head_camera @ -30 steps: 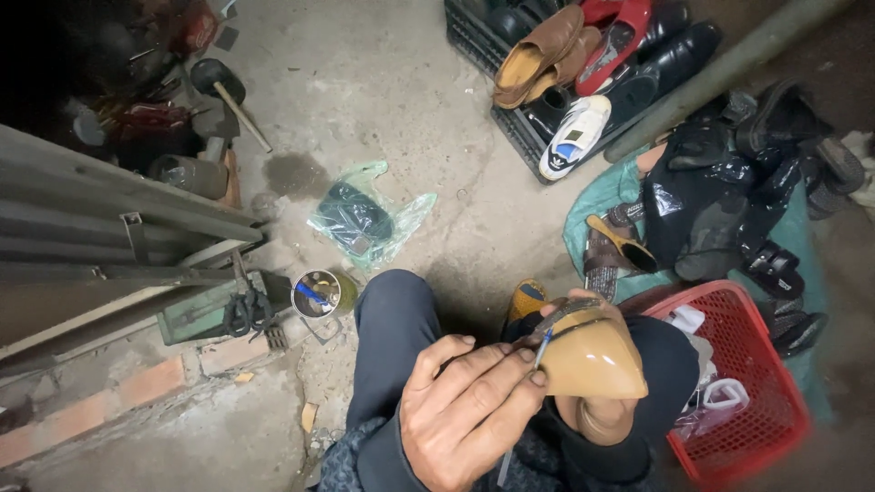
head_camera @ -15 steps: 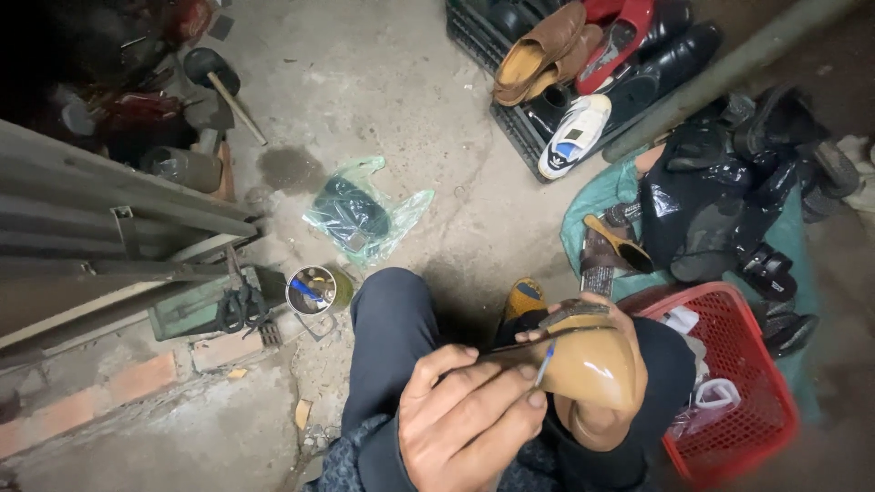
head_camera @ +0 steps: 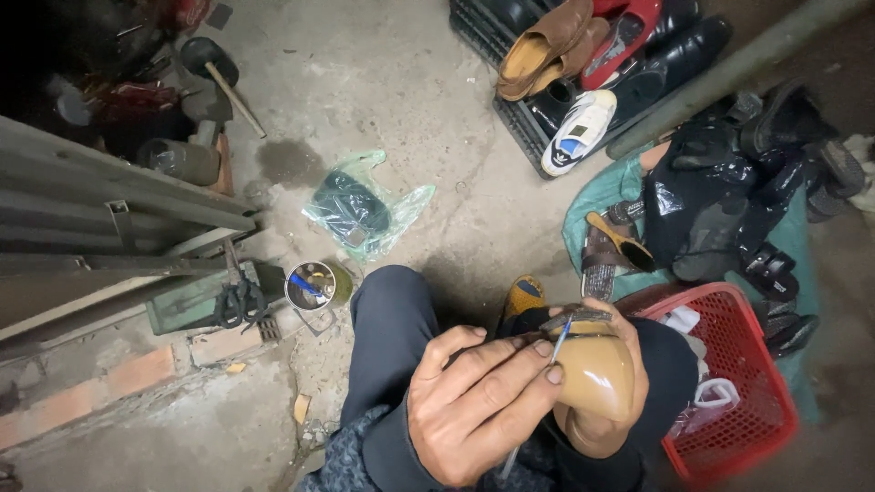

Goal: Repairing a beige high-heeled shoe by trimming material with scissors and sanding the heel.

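**Brush on the tan shoe, work kept over the lap**

Nearest to me, my left hand (head_camera: pixel 478 405) is pinched shut around a thin brush (head_camera: pixel 558 339), its tip laid against the upper edge of the tan shoe (head_camera: pixel 594 374); holding it that low on the handle looks meant for fine control along the seam. My right hand (head_camera: pixel 609 401) is closed under and around the shoe, cupping it so the worked edge faces up toward me, just above my knees.

Just left of my leg stands an open tin (head_camera: pixel 312 286) with a blue-handled stick in it, near enough to dip into, I judge. Scissors (head_camera: pixel 239 301) lie beside it on a green box. To the right sits a red basket (head_camera: pixel 743 410) with white bags inside.

Farther out, a green plastic bag (head_camera: pixel 365 208) lies on the concrete. At the far right, a black tray (head_camera: pixel 533 128) holds brown, red and white shoes, with dark boots (head_camera: pixel 729 196) heaped on a teal cloth. A mallet (head_camera: pixel 214 68) rests far left.
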